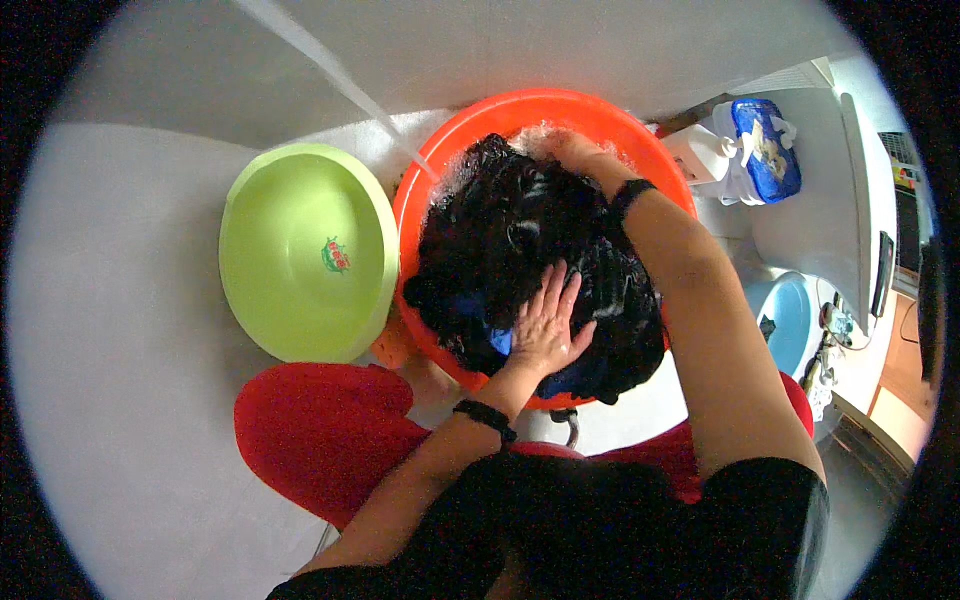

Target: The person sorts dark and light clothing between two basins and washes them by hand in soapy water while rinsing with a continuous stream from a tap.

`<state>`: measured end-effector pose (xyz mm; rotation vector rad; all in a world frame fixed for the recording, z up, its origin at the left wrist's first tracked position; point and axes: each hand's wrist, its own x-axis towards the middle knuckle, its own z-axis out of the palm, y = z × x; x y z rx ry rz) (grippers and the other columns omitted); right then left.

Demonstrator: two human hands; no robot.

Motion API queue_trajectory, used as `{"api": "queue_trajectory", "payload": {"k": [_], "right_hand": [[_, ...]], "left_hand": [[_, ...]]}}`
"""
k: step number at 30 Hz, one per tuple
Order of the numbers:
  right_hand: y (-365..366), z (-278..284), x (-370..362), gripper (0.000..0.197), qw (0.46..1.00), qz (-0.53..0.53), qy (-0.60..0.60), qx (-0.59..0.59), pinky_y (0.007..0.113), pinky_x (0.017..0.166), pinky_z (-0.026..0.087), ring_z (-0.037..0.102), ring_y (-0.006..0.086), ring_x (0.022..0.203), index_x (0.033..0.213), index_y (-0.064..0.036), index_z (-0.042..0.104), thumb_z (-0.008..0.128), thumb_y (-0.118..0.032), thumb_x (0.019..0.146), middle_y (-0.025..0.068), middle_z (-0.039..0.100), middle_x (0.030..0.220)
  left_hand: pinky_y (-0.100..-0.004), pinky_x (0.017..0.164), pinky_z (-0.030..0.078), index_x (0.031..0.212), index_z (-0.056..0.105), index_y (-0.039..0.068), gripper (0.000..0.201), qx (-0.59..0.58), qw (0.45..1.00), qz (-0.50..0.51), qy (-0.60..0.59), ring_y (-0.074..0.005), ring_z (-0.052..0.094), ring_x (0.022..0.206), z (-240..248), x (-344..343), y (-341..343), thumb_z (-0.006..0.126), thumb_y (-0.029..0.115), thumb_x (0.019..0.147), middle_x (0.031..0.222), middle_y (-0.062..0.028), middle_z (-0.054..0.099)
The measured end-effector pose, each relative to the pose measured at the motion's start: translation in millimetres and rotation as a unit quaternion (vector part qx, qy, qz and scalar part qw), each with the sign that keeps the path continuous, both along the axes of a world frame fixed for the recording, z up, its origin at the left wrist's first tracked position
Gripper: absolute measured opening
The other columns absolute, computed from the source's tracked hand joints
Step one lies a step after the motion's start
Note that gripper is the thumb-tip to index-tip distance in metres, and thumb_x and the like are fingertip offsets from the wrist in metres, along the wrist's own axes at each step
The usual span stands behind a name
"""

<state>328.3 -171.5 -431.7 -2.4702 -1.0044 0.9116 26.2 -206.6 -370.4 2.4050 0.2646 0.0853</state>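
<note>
An orange-red basin (412, 195) holds water and a heap of wet black clothes (490, 215), with a bit of blue fabric (500, 341) showing. My left hand (548, 325) lies flat on the near side of the clothes, its fingers spread. At the far side of the basin, my right hand (580, 152) reaches into foamy water beside the heap; its fingers are hidden. A pale stream of water (350, 87) runs down from the upper left into the basin.
A green basin (300, 260) stands just left of the orange-red one. On the right are a white bottle (700, 153), a blue-lidded tub (768, 150), a white appliance (815, 200) and a light-blue basin (790, 325). A grey wall (560, 50) rises behind.
</note>
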Motion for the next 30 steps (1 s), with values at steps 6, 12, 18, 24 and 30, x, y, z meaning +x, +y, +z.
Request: {"api": "queue_trajectory", "payload": {"k": [6,12,18,24,30], "right_hand": [[-50,147,-24,0.032,0.875,-0.219,0.279,0.329,0.039,0.088,0.048,0.059,0.0256,0.101,0.112,-0.0032,0.056,0.046,-0.029,0.095,0.0106,0.062,0.108],[-103,247,-47,0.039,0.603,-0.169,0.551,0.552,0.047,0.098,0.042,0.054,0.0301,0.112,0.116,-0.0008,0.053,0.045,-0.032,0.094,0.0148,0.058,0.117],[-109,285,-136,0.039,0.658,-0.346,0.377,0.552,0.045,0.091,0.047,0.06,0.0285,0.099,0.107,-0.0038,0.056,0.054,-0.039,0.09,0.0132,0.062,0.102],[-105,194,-222,0.045,0.887,-0.151,-0.227,0.372,0.045,0.093,0.04,0.053,0.0332,0.104,0.121,-0.0094,0.055,0.061,-0.031,0.082,0.0153,0.056,0.115],[-82,173,-222,0.032,0.918,-0.104,-0.283,0.259,0.044,0.086,0.043,0.051,0.0357,0.104,0.109,-0.0139,0.058,0.055,-0.034,0.085,0.0145,0.053,0.111]], "left_hand": [[-0.0483,0.104,0.03,0.13,0.041,0.001,0.065,-0.048,0.995,0.081,-0.044,-0.0372,0.035,0.128,27,15,7,0.062,0.04,0.081,0.138,-0.0221,0.037],[-0.0513,0.103,0.026,0.142,0.02,0.01,0.076,-0.526,0.805,0.229,-0.151,-0.0324,0.03,0.131,74,63,33,0.052,0.053,0.088,0.147,-0.017,0.021],[-0.061,0.099,0.03,0.137,0.032,0.018,0.087,-0.845,0.501,0.166,-0.091,-0.0375,0.038,0.126,105,71,75,0.046,0.077,0.075,0.141,-0.0141,0.037],[-0.0473,0.089,0.047,0.114,0.051,0.01,0.06,-0.89,0.436,0.117,-0.055,-0.0281,0.058,0.102,51,74,44,0.046,0.063,0.086,0.111,-0.012,0.059],[-0.038,0.077,0.049,0.09,0.054,0.013,0.029,-0.873,0.464,0.135,-0.072,-0.0225,0.058,0.087,62,64,29,0.045,0.04,0.09,0.092,-0.0058,0.059]]}}
